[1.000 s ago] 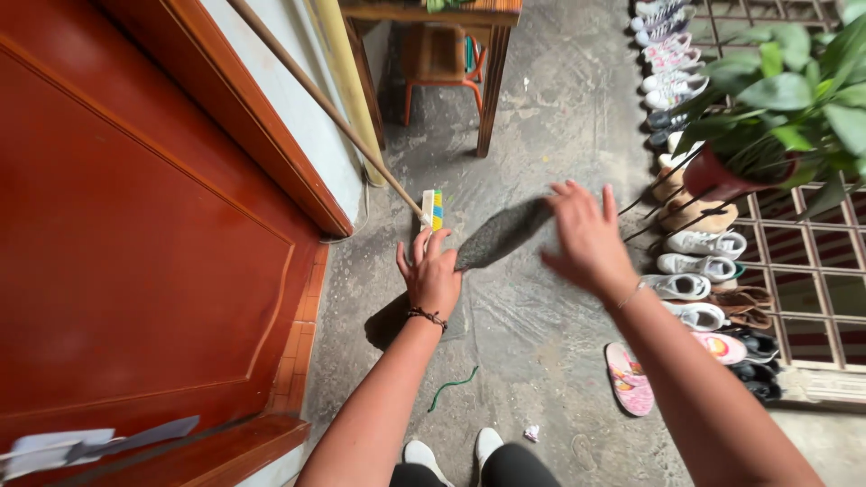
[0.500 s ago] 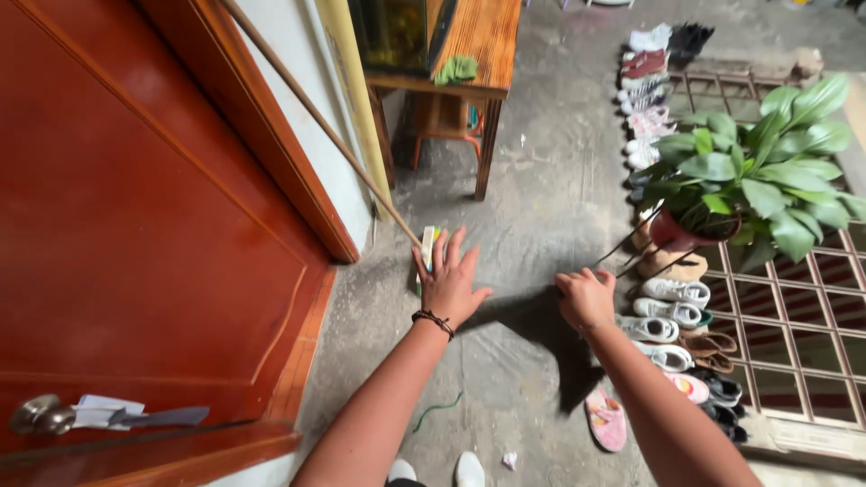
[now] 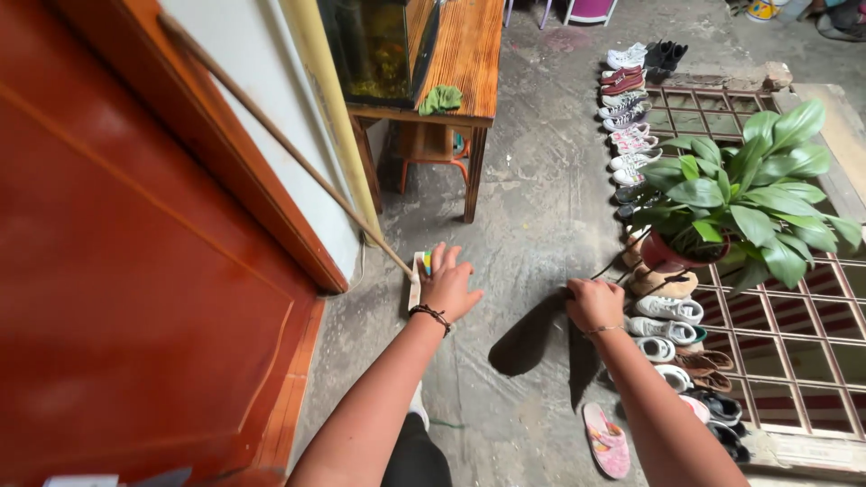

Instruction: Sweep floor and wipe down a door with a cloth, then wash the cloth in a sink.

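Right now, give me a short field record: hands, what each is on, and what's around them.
left hand: reaches the broom head, fingers spread
right hand: closed grip on a dark cloth that hangs down
broom stick: leans against the wall
left side: red door
ahead: wooden table
right side: row of shoes, potted plant

The right hand (image 3: 594,303), spread open and raised a second ago, is now closing into a loose fist lower down beside the row of shoes (image 3: 666,307). The dark grey cloth it was flinging is no longer showing. The left hand (image 3: 446,284) is settling over the broom head (image 3: 419,271).
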